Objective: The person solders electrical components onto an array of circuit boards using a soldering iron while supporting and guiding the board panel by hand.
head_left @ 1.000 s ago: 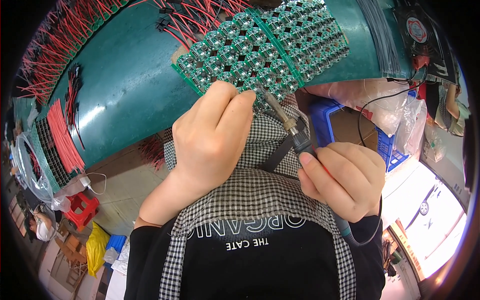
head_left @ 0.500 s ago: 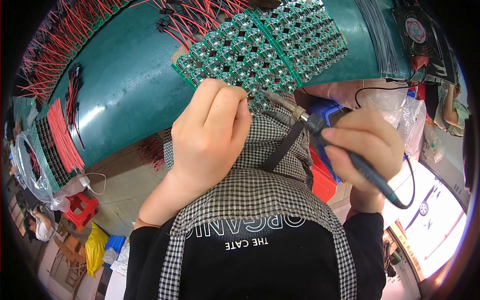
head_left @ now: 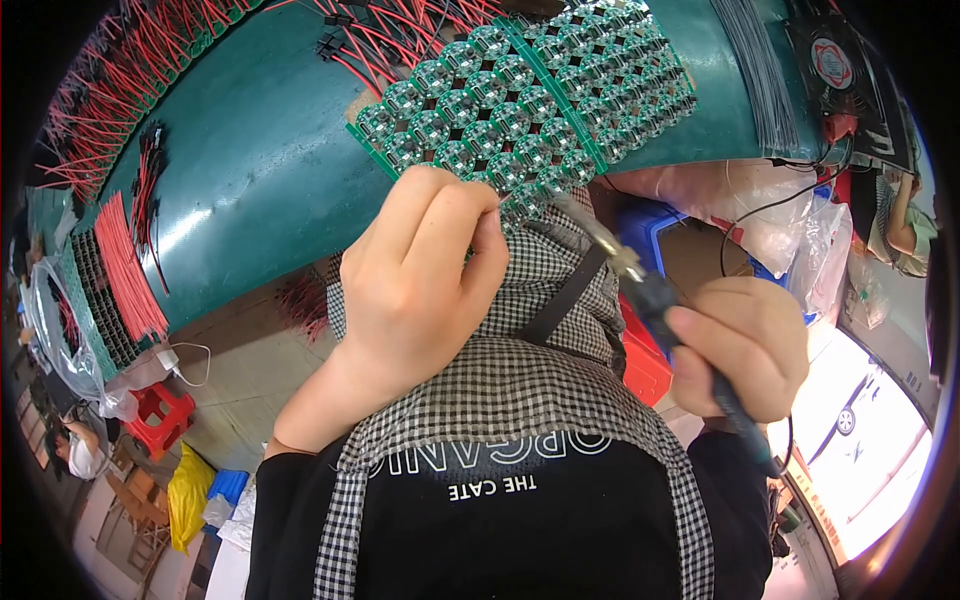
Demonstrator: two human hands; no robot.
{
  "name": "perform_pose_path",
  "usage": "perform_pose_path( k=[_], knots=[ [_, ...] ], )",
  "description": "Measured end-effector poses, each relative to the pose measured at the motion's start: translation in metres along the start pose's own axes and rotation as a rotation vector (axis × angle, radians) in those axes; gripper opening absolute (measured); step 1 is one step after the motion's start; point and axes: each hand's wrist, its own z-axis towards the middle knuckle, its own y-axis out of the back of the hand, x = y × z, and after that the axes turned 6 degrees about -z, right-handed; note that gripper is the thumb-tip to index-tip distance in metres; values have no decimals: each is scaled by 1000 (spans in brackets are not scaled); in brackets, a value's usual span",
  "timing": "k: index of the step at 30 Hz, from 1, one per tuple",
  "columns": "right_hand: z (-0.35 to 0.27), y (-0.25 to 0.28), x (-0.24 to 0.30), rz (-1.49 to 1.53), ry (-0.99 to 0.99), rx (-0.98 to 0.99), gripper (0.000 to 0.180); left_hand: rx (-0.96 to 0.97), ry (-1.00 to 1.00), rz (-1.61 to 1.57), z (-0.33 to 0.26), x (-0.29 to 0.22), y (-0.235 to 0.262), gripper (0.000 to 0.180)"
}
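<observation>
A panel of small round green circuit boards [head_left: 508, 118] lies across the table's near edge. Against its near edge, my left hand [head_left: 418, 265] is closed in a pinch, thumb and fingertips together. Whatever sits between those fingertips is too small and hidden to make out. My right hand [head_left: 748, 345] grips a soldering iron [head_left: 652, 300] by its dark handle. The iron slants up and leftward, its metal tip close to the panel's near corner, just right of the left fingertips. Whether the tip touches a board I cannot tell.
Red and black wires with connectors [head_left: 375, 45] lie behind the panel. Grey wires [head_left: 755, 80] and a black fan unit [head_left: 835, 75] are to the right. Red wires [head_left: 130, 270] lie on the left. A blue plastic bin [head_left: 645, 235] stands below the table edge.
The soldering iron and my right hand have shifted down and slightly right, so the tip has drawn back a little. My left hand stays nearly in place, still pinched.
</observation>
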Motion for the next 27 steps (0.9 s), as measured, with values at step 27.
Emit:
perform_pose_path(
  k=[27],
  knots=[
    [-25, -19, -15, 149, -64, -79, 24, 43, -120, 65, -4, 3, -16, 14]
  ],
)
